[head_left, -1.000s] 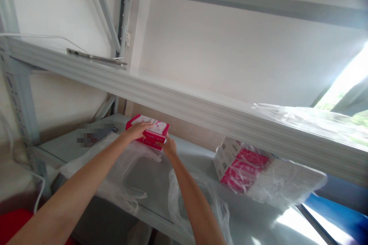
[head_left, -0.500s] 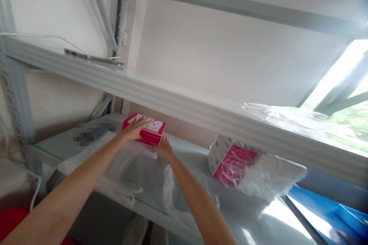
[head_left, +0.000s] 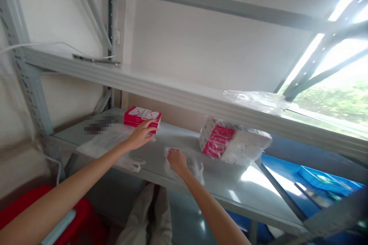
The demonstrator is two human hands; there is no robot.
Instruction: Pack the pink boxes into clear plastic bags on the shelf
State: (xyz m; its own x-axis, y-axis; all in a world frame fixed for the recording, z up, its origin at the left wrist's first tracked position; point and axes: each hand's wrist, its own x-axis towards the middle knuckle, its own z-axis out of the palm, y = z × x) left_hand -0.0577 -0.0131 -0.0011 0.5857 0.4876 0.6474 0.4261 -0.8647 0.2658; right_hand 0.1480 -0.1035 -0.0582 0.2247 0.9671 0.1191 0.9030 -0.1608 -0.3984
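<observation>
Your left hand (head_left: pixel 140 136) rests its fingertips on the pink box (head_left: pixel 142 116): printed cardboard by the look of it, smooth, slight sheen. Your right hand (head_left: pixel 176 160) presses on a clear plastic bag (head_left: pixel 198 166), thin film, crinkled, glossy where light hits. The lower shelf (head_left: pixel 230 183) is painted grey metal, smooth, semi-gloss, with bright glare patches. The upper shelf (head_left: pixel 184 97) has a pale painted metal edge, ribbed along its length. The upright (head_left: pixel 28 80) is matt grey steel, perforated. The pack of boxes (head_left: pixel 230 143) sits in clear shiny wrap. The wall (head_left: pixel 201 46) is matt white paint.
</observation>
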